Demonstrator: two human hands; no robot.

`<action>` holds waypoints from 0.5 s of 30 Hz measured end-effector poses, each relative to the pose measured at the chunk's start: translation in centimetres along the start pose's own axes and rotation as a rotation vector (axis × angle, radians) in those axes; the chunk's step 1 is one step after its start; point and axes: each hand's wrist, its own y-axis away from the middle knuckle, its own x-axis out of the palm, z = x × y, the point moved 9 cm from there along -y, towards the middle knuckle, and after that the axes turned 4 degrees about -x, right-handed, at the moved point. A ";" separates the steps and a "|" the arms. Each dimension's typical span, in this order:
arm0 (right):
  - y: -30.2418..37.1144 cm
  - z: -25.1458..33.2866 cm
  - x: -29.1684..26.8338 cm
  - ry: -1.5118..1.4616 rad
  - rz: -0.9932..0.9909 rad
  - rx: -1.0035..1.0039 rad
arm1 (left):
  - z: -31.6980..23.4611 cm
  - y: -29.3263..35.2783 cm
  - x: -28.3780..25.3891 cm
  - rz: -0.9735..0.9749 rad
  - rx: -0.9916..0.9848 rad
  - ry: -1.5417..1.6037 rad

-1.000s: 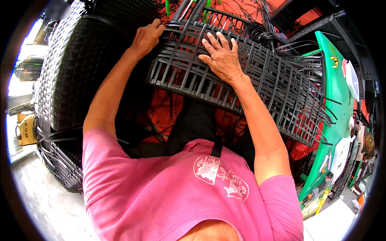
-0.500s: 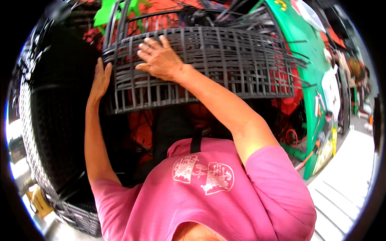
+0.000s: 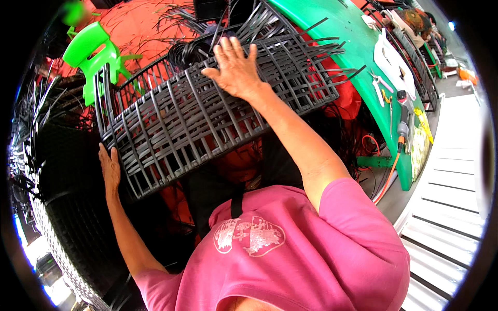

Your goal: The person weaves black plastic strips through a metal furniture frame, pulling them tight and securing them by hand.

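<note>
Woven gridlike from flat, matte black strips (image 3: 194, 96): long wicker frame (image 3: 171, 124) | Over trousered legs (image 3: 212, 194), bristling rightward with loose ends (image 3: 353, 73) | Topped by splayed right hand (image 3: 236, 72) | Met at left end by left hand (image 3: 109, 168), thumb apart

Right hand (image 3: 236, 72) now farther right along the black lattice (image 3: 196, 103)

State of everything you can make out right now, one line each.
Black frame: partly woven, loose strip ends at right.
Left hand: open, at the frame's left end.
Right hand: open, fingers spread over the frame.
Green chair: unoccupied.
Corded tool: lying on green table.
Black strips: coiled behind the frame.
</note>
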 end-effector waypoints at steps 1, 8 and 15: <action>0.5 -2.4 0.3 0.002 0.051 0.064 | 0.5 -0.1 0.0 0.004 0.002 -0.002; 2.0 -12.8 1.4 0.077 0.042 0.149 | -0.8 -1.3 -0.1 -0.061 0.015 -0.162; 4.1 -10.8 -2.7 -0.109 -0.149 0.063 | 0.4 -2.2 -0.6 -0.125 0.034 -0.239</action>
